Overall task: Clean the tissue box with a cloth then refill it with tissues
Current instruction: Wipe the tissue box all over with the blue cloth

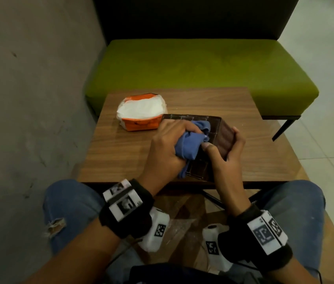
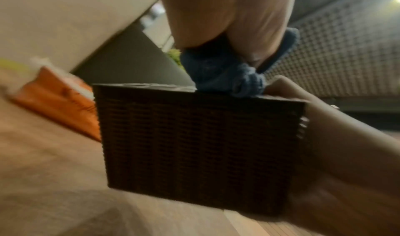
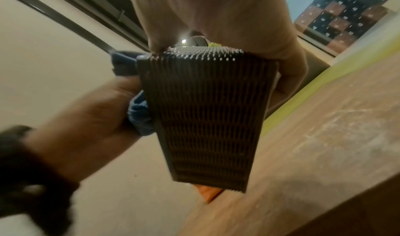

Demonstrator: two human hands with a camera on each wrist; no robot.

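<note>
The dark brown ribbed tissue box (image 1: 224, 138) stands on the wooden table (image 1: 121, 152), near its front edge. My left hand (image 1: 168, 148) grips a bunched blue cloth (image 1: 188, 144) and presses it against the box's grid-patterned upper face. My right hand (image 1: 228, 149) clasps the box's right side, thumb on top and fingers curled round the far edge. The left wrist view shows the cloth (image 2: 225, 79) on the top edge of the box (image 2: 201, 145). In the right wrist view the box (image 3: 207, 120) is tilted, with the cloth (image 3: 138, 116) at its left. An orange pack of white tissues (image 1: 141, 111) lies behind and to the left of the box.
A green padded bench (image 1: 203, 68) with a dark backrest stands just beyond the table. A grey wall (image 1: 28, 99) runs along the left, and pale floor tiles (image 1: 326, 140) lie to the right. My knees in blue jeans sit under the table's front edge.
</note>
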